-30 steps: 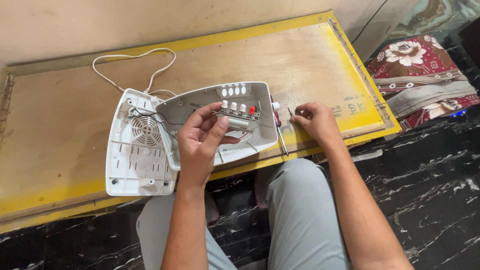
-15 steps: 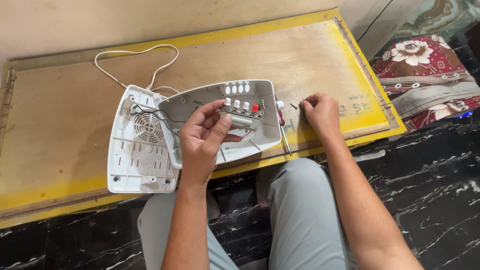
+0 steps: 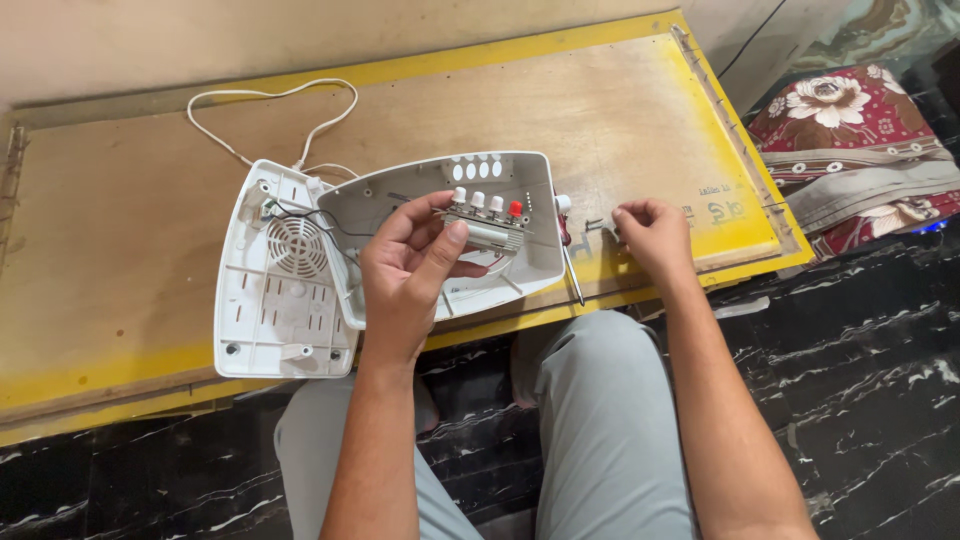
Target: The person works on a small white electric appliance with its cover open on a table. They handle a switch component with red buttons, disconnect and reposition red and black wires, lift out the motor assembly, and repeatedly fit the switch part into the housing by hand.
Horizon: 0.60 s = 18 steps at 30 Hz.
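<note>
L hand pinches the switch block w/ thumb and fingers, held just above the open white cover on the board, while R hand rests fingers curled on a small screw near the screwdriver.

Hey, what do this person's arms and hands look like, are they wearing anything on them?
Both arms are bare up to the frame edge: no sleeves show. The left hand and right hand have no gloves, and no rings, watch or bracelet are visible. Nails look short. Below them, light grey trousers cover the knees.
</note>
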{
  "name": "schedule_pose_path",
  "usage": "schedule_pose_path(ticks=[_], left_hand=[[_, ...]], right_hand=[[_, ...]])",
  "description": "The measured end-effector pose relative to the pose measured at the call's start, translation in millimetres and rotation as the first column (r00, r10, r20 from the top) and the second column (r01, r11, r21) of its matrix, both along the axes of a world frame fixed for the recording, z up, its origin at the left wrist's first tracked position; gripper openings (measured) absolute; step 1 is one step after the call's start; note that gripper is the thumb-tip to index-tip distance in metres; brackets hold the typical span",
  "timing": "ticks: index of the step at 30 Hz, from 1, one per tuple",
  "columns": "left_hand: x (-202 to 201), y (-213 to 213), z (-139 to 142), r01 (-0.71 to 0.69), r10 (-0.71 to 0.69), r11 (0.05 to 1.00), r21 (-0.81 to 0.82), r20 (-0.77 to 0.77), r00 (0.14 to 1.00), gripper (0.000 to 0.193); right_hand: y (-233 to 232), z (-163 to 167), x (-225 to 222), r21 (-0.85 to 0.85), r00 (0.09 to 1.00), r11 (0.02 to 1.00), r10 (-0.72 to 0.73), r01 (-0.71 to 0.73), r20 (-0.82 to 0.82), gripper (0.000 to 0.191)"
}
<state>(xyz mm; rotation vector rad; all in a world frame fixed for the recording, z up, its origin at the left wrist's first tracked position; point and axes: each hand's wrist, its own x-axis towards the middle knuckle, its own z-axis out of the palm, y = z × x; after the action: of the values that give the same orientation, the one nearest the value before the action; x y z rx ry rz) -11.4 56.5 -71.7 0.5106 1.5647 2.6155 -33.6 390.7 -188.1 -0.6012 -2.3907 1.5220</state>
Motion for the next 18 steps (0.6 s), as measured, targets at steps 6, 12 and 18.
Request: schedule_pose_path(ticks=[6, 12, 18], left_hand=[[1, 0, 3, -0.003, 0.003, 1.0, -0.003, -0.003, 1.0, 0.034], [1, -2, 5, -0.014, 0.014, 1.0, 0.001, -0.007, 1.0, 0.033], [1, -3, 4, -0.013, 0.013, 1.0, 0.002, -0.008, 1.0, 0.034]], right_hand=[[-3, 24, 19, 0.278, 0.953, 0.912, 0.284, -0.302, 0.104, 0.046], [-13, 25, 15, 0.452, 0.981, 0.871, 0.187, -0.192, 0.057, 0.021], [-15, 13, 5, 0.496, 0.992, 0.868, 0.07, -0.01, -0.103, 0.014]])
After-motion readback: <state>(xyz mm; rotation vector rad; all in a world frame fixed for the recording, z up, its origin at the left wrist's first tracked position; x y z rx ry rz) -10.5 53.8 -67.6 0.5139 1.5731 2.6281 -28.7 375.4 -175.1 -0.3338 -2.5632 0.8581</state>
